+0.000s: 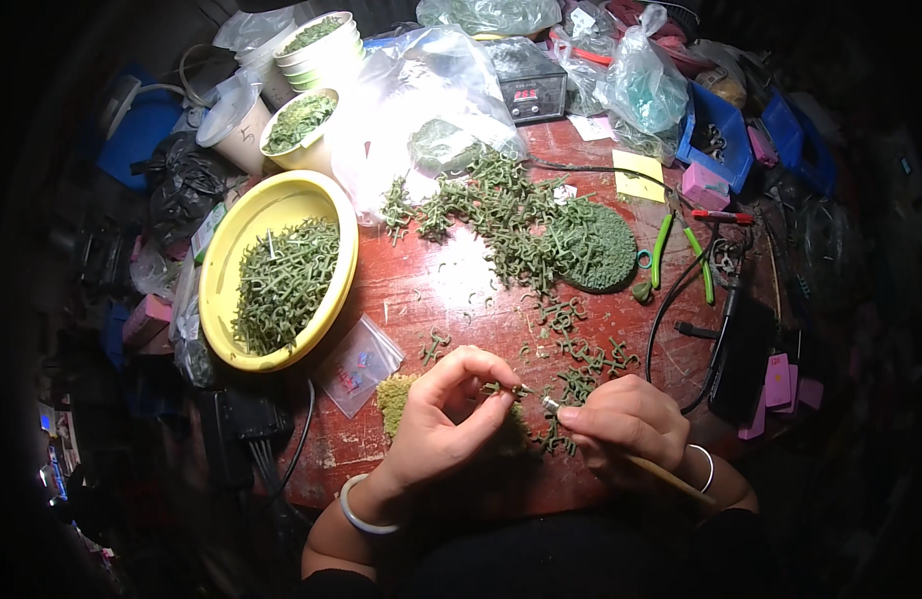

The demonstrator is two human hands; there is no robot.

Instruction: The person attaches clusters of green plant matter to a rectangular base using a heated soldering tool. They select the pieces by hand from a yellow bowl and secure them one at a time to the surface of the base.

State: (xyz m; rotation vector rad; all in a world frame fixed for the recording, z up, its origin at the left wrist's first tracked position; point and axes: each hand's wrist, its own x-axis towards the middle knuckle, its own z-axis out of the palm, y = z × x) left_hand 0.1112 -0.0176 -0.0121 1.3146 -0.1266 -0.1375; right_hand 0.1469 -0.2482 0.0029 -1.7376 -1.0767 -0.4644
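Note:
Between the thumb and fingertips of my left hand [446,404] is a small dark green branched piece [499,389]. My right hand [626,419] is closed around a slim tool with a wooden handle [671,476] and a metal end, which points at the green piece and stands just apart from it. Beneath and beyond my hands lie loose green pieces [581,384] of a similar kind. A yellow-green rough pad [393,401] is partly hidden by my left hand. Further off spreads a bigger pile of green pieces [496,210], touching a round green grainy pad [596,250].
At left a yellow basin [214,285] holds many green pieces, with a clear zip bag [361,367] near it. Tubs [299,122] and plastic bags [431,80] crowd the back. Right are green-handled pliers [662,250], cables, a control box [526,80] and blue bins [715,140].

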